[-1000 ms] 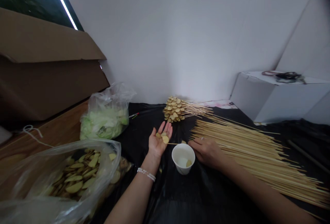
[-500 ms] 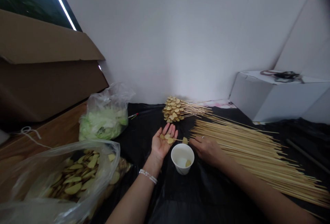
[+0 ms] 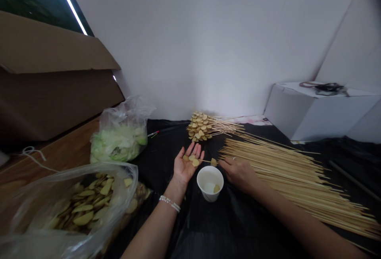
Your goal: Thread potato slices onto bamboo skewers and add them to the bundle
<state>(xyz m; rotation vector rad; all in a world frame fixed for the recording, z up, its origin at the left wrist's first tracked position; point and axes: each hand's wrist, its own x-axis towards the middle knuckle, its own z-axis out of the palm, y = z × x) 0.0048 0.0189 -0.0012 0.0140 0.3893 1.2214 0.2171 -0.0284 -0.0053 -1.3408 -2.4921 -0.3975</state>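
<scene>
- We see the skewer [image 3: 205, 161] just behind the cup [image 3: 210, 182], lying level between the two hands, with one potato slice [image 3: 213, 162] threaded on it.
- The right hand [image 3: 239, 172] is just right of the cup, knuckles up, its fingers closed on the skewer's end.
- The skewer's tip points at the left hand [image 3: 187, 163], which is just behind and left of the cup.
- We find that hand open, palm up, fingers spread, and a few loose slices [image 3: 193, 159] lie in the palm.
- A beaded bracelet [image 3: 169, 203] circles the left wrist, left of the cup and nearer to us.
- The cup itself is white paper, stands upright on the black sheet [image 3: 226, 227] that covers the table, and holds a slice at its bottom.
- Right of the cup, past the right hand, we see a broad pile of bare skewers [image 3: 285, 171] fanned across the sheet.
- Well behind the cup lies a bundle of loaded skewers [image 3: 201, 126], slices to the left and sticks to the right.
- Far left of the cup and nearer to us, a clear bag of slices [image 3: 89, 203] gapes open.
- Behind that bag, left of the cup, a second bag holds green leaves [image 3: 119, 140].
- Beyond both bags, furthest left of the cup, we see a cardboard box [image 3: 53, 76].
- Far right of and behind the cup stands a white box [image 3: 315, 108].
</scene>
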